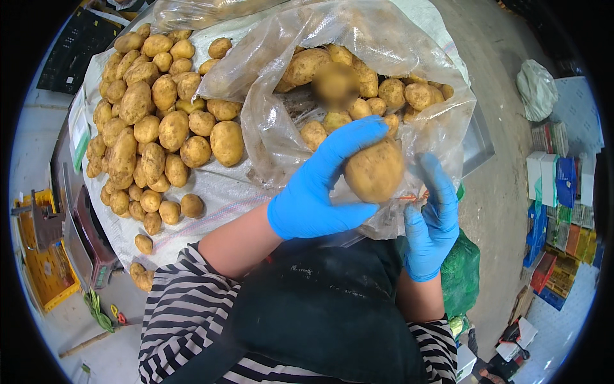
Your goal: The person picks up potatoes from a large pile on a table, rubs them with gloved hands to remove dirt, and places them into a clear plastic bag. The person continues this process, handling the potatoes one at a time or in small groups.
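Note:
My left hand (326, 187), in a blue glove, grips a large round potato (375, 172) between thumb and fingers, just above the near edge of an open clear plastic bag (268, 144). Beside it, to the right, my right hand (433, 221) is gloved in blue too. Its fingers are apart, bent towards the held potato without touching it, and nothing is in them. Inside the bag's mouth lie several potatoes (392, 92), one of them blurred. A large heap of loose potatoes (153, 129) covers the left part of a white woven sheet (230, 192).
Another filled plastic bag (206, 12) lies at the far edge. On the left are a weighing scale (98, 240) and a yellow crate (43, 259). A green mesh sack (463, 273) stands by my right forearm. Stacked crates (559, 240) line the right side beyond the concrete floor (489, 144).

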`<move>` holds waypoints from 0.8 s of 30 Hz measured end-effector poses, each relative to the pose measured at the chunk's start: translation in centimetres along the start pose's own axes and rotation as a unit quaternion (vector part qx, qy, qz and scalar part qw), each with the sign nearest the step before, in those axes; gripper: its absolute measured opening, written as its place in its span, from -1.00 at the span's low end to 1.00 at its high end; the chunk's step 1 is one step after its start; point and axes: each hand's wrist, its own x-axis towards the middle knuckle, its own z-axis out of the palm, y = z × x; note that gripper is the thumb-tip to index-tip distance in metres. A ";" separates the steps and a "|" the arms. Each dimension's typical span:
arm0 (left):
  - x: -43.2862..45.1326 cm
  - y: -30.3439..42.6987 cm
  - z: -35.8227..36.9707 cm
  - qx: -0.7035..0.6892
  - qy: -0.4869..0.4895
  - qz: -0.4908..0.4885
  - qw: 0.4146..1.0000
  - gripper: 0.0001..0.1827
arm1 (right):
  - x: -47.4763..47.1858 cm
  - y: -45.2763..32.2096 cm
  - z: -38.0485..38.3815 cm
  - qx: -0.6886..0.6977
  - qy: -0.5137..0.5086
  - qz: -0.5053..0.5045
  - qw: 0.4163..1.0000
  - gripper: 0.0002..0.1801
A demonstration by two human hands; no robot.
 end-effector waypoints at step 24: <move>-0.9 0.7 -6.5 -0.325 0.306 -0.171 0.879 -0.52 | 7.5 11.6 1.4 -0.444 -0.100 0.170 0.874 -0.33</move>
